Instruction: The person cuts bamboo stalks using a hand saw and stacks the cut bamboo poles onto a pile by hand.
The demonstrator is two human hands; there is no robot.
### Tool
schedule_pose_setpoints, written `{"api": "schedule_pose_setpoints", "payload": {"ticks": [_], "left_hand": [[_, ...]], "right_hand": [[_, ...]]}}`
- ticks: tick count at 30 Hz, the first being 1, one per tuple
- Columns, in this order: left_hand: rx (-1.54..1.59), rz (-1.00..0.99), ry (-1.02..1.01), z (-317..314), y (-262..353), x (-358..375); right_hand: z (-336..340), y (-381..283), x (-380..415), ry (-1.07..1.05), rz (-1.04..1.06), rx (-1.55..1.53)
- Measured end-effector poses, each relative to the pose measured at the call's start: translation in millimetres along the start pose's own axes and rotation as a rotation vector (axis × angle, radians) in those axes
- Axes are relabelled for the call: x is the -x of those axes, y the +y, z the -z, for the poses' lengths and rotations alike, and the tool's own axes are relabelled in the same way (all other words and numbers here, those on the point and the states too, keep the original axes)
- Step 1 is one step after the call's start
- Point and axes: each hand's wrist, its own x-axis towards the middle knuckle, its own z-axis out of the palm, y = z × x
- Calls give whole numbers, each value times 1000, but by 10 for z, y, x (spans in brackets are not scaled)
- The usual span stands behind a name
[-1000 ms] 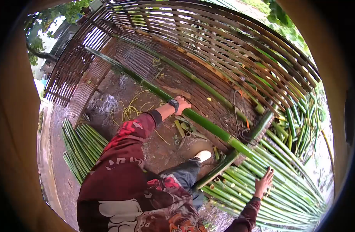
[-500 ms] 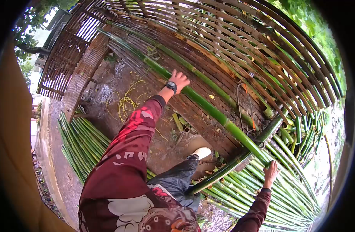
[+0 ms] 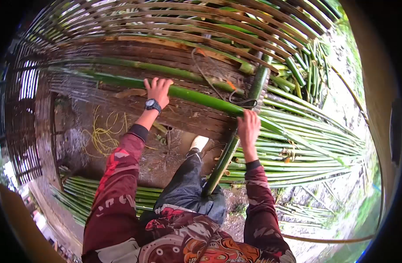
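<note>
A long green bamboo pole [image 3: 203,99] runs across in front of me and rests over a thick bamboo crossbar [image 3: 225,163] on the right. My left hand [image 3: 158,91], with a black watch at the wrist, lies over the pole left of centre, fingers bent across its far side. Close to the crossbar, my right hand [image 3: 249,129] grips the same pole from above; its thumb is hard to see. Beyond lies a second bamboo pole [image 3: 166,70], roughly parallel, on a floor of brown slats [image 3: 188,116].
A slatted bamboo wall [image 3: 166,22] curves along the far side. Many thin green bamboo poles [image 3: 315,131] spread to the right, with another bundle [image 3: 135,199] at lower left. Yellow cord [image 3: 102,131] lies on the muddy ground. A dark strap [image 3: 205,79] loops near the crossbar.
The view has turned to the right, so the pole looks more level. My right hand has moved inward along the pole, nearer to my left hand, which stays on it.
</note>
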Motion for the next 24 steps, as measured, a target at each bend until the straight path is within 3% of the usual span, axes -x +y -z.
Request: {"api": "schedule_pose_setpoints", "payload": {"ticks": [4,8,10,11,12,14,21,24], "left_hand": [[-14,8,80,-245,-86,-32],[76,-75,172,-25,1,-9],[-65,68,-117,278,91,-100],[-56,-24,7,364,58,2],[1,-48,209,9,-44,71],[42,7,149,-205,-95,65],[92,23,133,-168,-98,51],[92,-4,137,-191,-146,23]], "right_hand": [[190,-468,72,-48,50,-196],[-20,37,-345,2,81,-232],[-302,351,-727,-239,199,-112],[-426,524,-817,-249,270,-115],[-422,560,-950,-392,242,-151],[-249,401,-1169,-605,249,49],[-283,347,-1389,-881,326,212],[-161,497,-1441,-769,281,127]]}}
